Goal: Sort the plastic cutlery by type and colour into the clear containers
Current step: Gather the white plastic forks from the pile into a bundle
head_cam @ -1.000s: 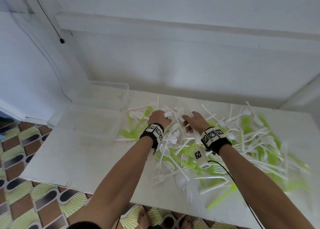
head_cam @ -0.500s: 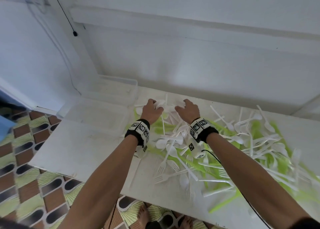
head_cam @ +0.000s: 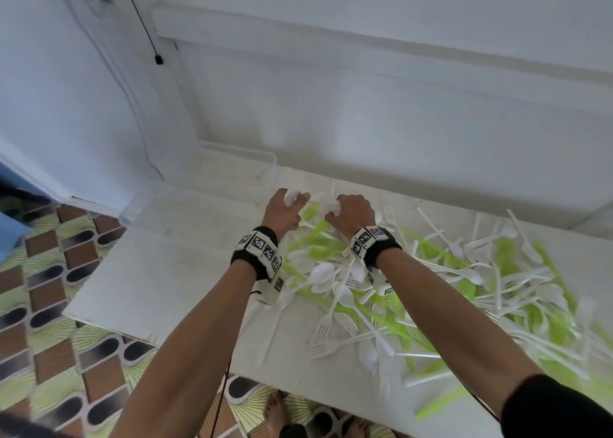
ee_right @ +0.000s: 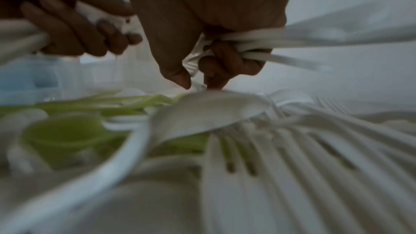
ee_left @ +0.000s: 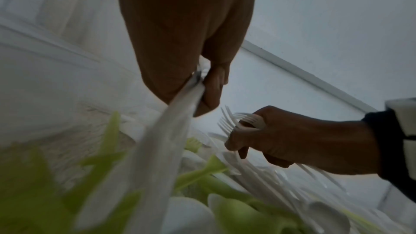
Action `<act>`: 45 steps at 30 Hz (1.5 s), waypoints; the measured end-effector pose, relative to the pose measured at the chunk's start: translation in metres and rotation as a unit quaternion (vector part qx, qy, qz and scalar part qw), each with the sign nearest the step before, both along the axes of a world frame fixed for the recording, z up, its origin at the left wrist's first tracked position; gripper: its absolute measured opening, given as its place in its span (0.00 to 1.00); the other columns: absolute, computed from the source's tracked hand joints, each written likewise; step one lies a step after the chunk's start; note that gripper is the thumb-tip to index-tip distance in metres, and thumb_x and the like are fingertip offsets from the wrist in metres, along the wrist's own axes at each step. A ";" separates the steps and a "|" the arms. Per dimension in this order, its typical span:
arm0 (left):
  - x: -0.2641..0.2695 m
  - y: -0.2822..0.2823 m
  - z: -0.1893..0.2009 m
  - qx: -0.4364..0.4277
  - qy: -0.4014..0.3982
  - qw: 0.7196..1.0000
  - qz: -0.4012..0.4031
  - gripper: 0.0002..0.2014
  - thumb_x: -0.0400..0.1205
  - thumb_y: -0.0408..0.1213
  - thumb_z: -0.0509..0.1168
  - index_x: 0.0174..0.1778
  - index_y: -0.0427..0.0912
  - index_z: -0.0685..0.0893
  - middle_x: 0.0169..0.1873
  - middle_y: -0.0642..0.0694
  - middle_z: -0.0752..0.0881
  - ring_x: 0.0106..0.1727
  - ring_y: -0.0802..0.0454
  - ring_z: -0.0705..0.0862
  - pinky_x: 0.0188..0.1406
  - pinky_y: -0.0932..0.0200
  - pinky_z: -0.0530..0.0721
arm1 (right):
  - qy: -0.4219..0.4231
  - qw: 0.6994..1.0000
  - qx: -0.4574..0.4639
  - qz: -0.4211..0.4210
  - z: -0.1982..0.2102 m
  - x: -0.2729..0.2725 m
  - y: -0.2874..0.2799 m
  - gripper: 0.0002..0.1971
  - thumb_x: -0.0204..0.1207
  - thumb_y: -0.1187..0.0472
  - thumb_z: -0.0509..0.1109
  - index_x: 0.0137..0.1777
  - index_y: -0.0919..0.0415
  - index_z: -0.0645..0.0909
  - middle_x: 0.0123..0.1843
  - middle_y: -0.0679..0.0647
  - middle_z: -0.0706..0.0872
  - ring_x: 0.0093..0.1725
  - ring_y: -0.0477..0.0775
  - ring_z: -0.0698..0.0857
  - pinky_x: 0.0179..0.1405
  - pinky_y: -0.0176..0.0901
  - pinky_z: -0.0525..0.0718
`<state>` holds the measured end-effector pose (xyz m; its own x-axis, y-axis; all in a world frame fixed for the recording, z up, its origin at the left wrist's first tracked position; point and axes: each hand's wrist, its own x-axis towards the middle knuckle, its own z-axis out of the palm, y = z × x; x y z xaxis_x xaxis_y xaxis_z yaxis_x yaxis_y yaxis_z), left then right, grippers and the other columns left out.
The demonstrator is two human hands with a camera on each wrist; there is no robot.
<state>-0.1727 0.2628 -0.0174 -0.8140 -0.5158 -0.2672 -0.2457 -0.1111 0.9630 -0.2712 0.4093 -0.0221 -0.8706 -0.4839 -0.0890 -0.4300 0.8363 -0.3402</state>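
From my head I see my left hand (head_cam: 284,210) holding white spoons (head_cam: 292,196) near the clear containers (head_cam: 238,169) on the tabletop (head_cam: 159,271), ready to drop; my left wrist shows my right hand (ee_left: 276,141) clutching white forks (ee_left: 236,122); my right wrist shows those fingers (ee_right: 227,60) wrapped round their handles, keeping types apart.

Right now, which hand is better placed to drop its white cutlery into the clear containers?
Left. The left hand, gripping white plastic cutlery, is nearest the clear plastic containers; the right hand, holding white plastic forks, is farther.
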 end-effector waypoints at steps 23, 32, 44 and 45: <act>0.062 0.073 0.019 -0.362 -0.144 0.828 -0.403 0.23 0.71 0.51 0.81 0.31 0.38 0.78 0.30 0.46 0.80 0.33 0.49 0.78 0.35 0.52 0.74 | -0.055 0.903 -0.417 -0.089 0.055 0.007 0.066 0.17 0.82 0.46 0.71 0.42 0.58 0.74 0.32 0.49 0.74 0.30 0.50 0.71 0.35 0.48 0.75; 0.100 0.097 0.012 -0.581 -0.060 0.596 -0.550 0.18 0.79 0.35 0.65 0.60 0.59 0.88 0.52 0.53 0.81 0.45 0.49 0.83 0.37 0.55 0.71 | -0.137 0.978 -0.156 0.017 0.043 0.049 0.106 0.39 0.79 0.42 0.74 0.84 0.62 0.69 0.83 0.60 0.74 0.82 0.60 0.71 0.78 0.49 0.68; 0.093 0.093 0.012 -0.659 -0.035 0.530 -0.533 0.09 0.83 0.45 0.67 0.57 0.53 0.88 0.63 0.52 0.82 0.65 0.51 0.80 0.42 0.52 0.77 | -0.150 0.965 -0.047 0.210 0.021 0.113 0.148 0.09 0.69 0.49 0.83 0.46 0.47 0.87 0.39 0.43 0.87 0.39 0.45 0.83 0.42 0.37 0.76; 0.091 0.093 0.010 -0.659 -0.034 0.535 -0.527 0.10 0.82 0.45 0.68 0.58 0.51 0.86 0.63 0.52 0.81 0.63 0.50 0.80 0.41 0.51 0.79 | -0.140 0.964 -0.047 0.222 0.018 0.121 0.149 0.14 0.69 0.47 0.83 0.51 0.50 0.88 0.38 0.43 0.86 0.38 0.44 0.83 0.39 0.34 0.74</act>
